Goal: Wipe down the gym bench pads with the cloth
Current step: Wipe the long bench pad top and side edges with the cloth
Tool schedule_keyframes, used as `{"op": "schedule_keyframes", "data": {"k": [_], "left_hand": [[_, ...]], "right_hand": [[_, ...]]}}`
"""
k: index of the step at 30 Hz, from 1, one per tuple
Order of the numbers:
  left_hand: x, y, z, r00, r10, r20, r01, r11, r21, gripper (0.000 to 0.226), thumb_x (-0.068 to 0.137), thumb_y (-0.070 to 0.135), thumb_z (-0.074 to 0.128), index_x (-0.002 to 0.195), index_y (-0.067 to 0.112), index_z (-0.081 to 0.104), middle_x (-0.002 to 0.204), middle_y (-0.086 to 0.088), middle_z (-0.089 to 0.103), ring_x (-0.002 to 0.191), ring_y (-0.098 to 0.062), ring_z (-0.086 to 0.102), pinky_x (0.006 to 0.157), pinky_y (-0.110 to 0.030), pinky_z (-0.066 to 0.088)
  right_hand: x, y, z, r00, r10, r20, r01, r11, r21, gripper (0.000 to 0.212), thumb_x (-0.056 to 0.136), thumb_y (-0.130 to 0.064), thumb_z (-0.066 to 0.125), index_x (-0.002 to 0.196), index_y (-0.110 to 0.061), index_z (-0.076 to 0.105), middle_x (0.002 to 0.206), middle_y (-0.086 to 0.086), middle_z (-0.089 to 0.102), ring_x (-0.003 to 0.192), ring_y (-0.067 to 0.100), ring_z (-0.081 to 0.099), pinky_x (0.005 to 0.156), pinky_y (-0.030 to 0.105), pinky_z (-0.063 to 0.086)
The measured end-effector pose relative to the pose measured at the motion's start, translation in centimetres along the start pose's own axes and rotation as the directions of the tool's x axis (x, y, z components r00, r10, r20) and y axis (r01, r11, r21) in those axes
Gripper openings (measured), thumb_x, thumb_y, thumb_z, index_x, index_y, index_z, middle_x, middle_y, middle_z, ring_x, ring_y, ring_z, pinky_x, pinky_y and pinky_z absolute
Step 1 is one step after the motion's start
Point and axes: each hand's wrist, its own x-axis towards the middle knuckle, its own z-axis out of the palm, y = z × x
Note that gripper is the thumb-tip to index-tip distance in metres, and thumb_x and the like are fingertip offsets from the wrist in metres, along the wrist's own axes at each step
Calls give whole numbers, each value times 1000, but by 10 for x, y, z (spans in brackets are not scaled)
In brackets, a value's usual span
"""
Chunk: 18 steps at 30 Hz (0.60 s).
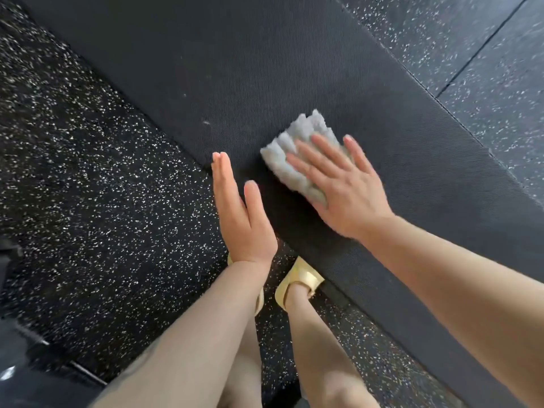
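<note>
Head view: right hand (341, 184) flat, fingers spread, pressing grey cloth (297, 160) onto black pad surface (235, 69), frame centre. Left hand (238, 207) open, fingers together, resting at pad edge. Risk: cloth only pinned, not gripped; likely bunches or slips on ribbed texture.

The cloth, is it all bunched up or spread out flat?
Bunched up. The grey cloth shows thick ridged folds under the flat right hand, which presses it on the black bench pad.
</note>
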Motion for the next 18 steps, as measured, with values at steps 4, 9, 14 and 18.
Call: {"op": "schedule_keyframes", "data": {"k": [4,9,14,18], "left_hand": [[2,2,1,998,-36,-52,34,999,-37,54,101,32,27,152,15,24,159,6,21,145,-1,17,121,-36,19],[11,0,-8,995,-4,-104,-3,998,-62,53,100,30,28,149,8,29,155,-2,30,144,-9,27,118,-40,25],[14,0,-11,996,8,-88,-11,999,-40,54,99,31,27,149,12,30,157,-1,28,144,-5,23,120,-32,20],[26,4,-1,991,-2,-131,-4,999,-40,56,98,32,27,147,8,34,157,-5,26,146,-12,21,120,-36,19]], "right_hand": [[75,-20,0,681,730,-57,-690,666,285,56,97,-36,39,151,-32,24,159,-10,17,149,17,6,120,44,-1],[23,-78,9,976,-216,-25,216,957,192,49,93,-33,49,141,-24,46,149,-6,42,144,21,25,117,48,10],[45,61,-10,997,59,-58,-55,995,78,50,93,-30,50,142,-27,42,149,-3,42,142,23,29,116,46,13],[94,-17,-5,634,767,-97,-718,631,295,58,91,-36,44,147,-34,33,157,-10,24,147,18,13,117,46,5]]}}
